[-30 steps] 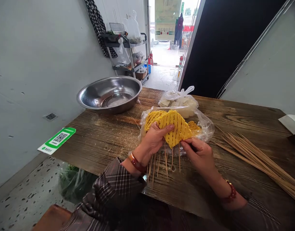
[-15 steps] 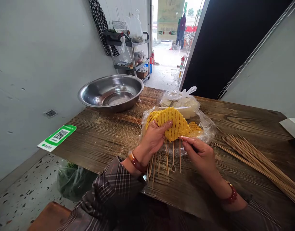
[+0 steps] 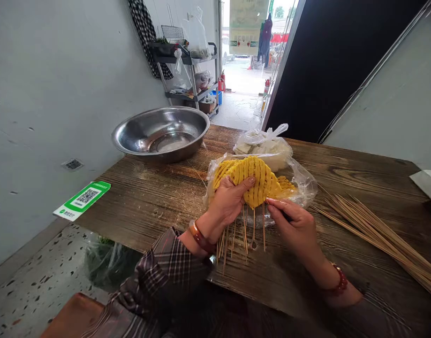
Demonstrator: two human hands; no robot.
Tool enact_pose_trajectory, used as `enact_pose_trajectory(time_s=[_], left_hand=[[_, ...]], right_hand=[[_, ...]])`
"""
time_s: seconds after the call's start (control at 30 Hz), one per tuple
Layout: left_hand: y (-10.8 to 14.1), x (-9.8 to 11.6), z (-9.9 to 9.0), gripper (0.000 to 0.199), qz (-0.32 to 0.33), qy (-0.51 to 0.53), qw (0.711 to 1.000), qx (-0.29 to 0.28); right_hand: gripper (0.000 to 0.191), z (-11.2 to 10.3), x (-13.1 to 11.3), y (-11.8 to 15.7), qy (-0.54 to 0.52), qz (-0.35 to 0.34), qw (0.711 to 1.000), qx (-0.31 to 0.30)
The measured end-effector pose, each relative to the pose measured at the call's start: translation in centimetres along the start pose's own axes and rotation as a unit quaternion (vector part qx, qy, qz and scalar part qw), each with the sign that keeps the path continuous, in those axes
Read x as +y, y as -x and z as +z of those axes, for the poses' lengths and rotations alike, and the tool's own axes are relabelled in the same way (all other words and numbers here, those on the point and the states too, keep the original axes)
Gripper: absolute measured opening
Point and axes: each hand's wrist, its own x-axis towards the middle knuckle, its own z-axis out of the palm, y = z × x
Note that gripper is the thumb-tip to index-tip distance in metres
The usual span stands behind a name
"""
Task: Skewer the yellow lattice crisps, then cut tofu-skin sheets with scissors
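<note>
My left hand (image 3: 229,199) grips a stack of yellow, ridged, slotted flat food pieces (image 3: 259,180), thumb on the near face. Several thin bamboo skewers (image 3: 245,232) hang down from the stack's lower edge. The fingers of my right hand (image 3: 289,216) are pinched together at the stack's lower right corner, close against the top of the rightmost skewer (image 3: 263,227). Whether they pinch that skewer or the food's edge is hidden. Behind the stack lies an opened clear plastic bag (image 3: 305,183) with more yellow pieces (image 3: 285,184) in it.
A knotted plastic bag of pale pieces (image 3: 262,143) sits behind the food. To the right lies a loose bundle of skewers (image 3: 380,234). A large steel basin (image 3: 166,150) stands at the table's back left. A green QR-code card (image 3: 85,199) lies at the left edge.
The yellow stack, both hands and the skewers have shifted very slightly to the right in view. The grips look the same.
</note>
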Motion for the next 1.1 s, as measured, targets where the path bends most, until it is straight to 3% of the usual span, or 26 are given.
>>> enact_pose_trajectory(time_s=[0.5, 0.9, 1.1], left_hand=[[0.26, -0.19, 0.31, 0.037, -0.012, -0.006, 1.000, -0.008], [0.60, -0.28, 0.72, 0.037, -0.019, -0.020, 0.999, -0.018], [0.20, 0.09, 0.19, 0.035, -0.018, -0.037, 0.999, -0.035]], right_hand=[[0.011, -0.38, 0.04, -0.33, -0.002, 0.023, 1.000, -0.019], [0.024, -0.59, -0.08, -0.55, -0.005, 0.073, 0.996, -0.052], [0.020, -0.67, -0.22, -0.56, -0.003, 0.055, 0.997, -0.048]])
